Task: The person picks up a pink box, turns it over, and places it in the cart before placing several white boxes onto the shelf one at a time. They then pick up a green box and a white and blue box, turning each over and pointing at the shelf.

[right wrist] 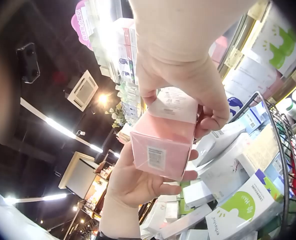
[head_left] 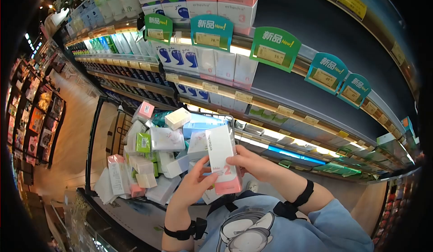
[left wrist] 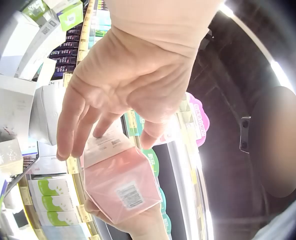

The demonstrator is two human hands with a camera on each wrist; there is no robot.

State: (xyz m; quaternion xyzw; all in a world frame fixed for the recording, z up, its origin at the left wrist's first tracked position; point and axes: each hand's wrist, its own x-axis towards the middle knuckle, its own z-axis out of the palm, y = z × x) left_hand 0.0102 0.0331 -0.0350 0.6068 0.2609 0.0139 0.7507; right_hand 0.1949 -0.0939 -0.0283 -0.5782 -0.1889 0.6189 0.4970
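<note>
A white and pink carton (head_left: 219, 146) marked "erbaviva" and a pink 2 stands tilted in front of the person's chest. The right hand (head_left: 252, 161) grips its right side, thumb on the front face. At the lower left, the left hand (head_left: 191, 185) holds the carton between thumb and fingers. From the left wrist view, the pink bottom (left wrist: 119, 182) faces the camera, with a white barcode label on it. The right wrist view shows the same pink end (right wrist: 163, 155) between both hands.
A cart with a black frame (head_left: 93, 153) stands at the left, heaped with cartons, among them a white box (head_left: 167, 138) and a green box (head_left: 143, 142). Store shelves run along the front, with green price signs (head_left: 275, 49) and more cartons (head_left: 234, 67). Another display rack (head_left: 36, 116) stands far left.
</note>
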